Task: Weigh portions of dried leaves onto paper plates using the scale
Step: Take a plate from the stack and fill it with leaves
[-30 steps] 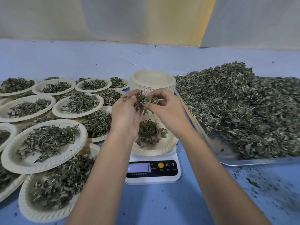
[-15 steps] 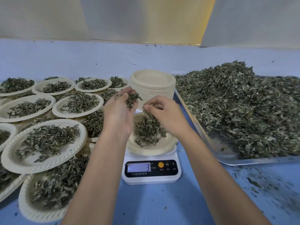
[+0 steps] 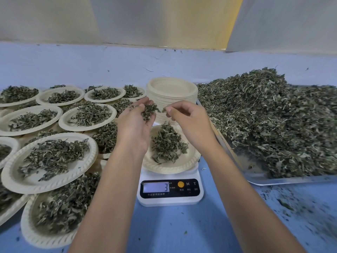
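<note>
A white digital scale [image 3: 170, 197] stands at the centre of the blue table, its display reading 3. On it sits a paper plate [image 3: 189, 161] with a small heap of dried leaves [image 3: 166, 145]. My left hand [image 3: 135, 123] hovers above the plate's left side, cupped palm up, holding a clump of leaves [image 3: 148, 109]. My right hand [image 3: 187, 120] is just to its right, pinching a few leaves [image 3: 164, 110] between thumb and fingertips. A big pile of dried leaves [image 3: 269, 121] fills a metal tray [image 3: 284, 180] on the right.
A tall stack of empty paper plates [image 3: 172, 88] stands right behind the scale. Several filled plates [image 3: 52, 159] overlap across the left side of the table. Leaf crumbs litter the blue surface at the right front. A pale wall runs along the back.
My hands have drawn apart and risen slightly. The left keeps its clump of leaves, while the right has pulled away with a small pinch. The scale reading stays at 3.
</note>
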Tool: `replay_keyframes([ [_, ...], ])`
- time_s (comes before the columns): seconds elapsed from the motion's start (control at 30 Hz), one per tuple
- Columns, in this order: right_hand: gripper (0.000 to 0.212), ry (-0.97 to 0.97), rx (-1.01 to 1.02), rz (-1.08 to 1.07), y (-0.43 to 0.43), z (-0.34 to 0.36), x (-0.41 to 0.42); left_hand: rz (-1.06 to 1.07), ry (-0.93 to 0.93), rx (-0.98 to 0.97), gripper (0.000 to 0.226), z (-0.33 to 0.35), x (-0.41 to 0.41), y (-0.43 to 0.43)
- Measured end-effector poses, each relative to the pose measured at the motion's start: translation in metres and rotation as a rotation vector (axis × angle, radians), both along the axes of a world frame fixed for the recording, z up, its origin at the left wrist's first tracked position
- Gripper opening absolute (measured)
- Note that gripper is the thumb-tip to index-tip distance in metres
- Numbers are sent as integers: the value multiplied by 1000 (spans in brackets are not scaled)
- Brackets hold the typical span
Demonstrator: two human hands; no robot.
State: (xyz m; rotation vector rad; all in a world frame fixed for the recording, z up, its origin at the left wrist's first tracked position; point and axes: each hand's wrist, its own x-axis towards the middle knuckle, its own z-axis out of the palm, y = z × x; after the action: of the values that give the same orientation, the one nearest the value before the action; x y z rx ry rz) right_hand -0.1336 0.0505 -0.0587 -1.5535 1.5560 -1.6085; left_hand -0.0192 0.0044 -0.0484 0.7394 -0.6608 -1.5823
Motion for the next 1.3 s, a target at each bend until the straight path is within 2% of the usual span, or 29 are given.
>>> replay_keyframes([
  [0.17,18,64,41,7,0,0,-4,2,-17,-7,26,-1,-1,0],
  [0.4,18,85,150,65,0,0,-6,-12,-29,-13,26,-3,-1,-1],
  [0.67,10,19,70,-31,0,-1,-2,-95,-118,-25,24,-3,-1,3],
  [0.8,17,9,80,-74,-2,-3,-2,-187,-305,-59,18,-3,-3,6],
  [0.9,15,-2,85,-92,-3,-4,-2,-162,-410,-76,16,-5,-6,10],
  [1.13,18,16,86,-103,-3,-5,-2,-166,-329,-121,31,1,-5,16],
  [1.3,16,18,85,-113,-2,-4,-1,-121,-277,-142,32,4,-4,17],
])
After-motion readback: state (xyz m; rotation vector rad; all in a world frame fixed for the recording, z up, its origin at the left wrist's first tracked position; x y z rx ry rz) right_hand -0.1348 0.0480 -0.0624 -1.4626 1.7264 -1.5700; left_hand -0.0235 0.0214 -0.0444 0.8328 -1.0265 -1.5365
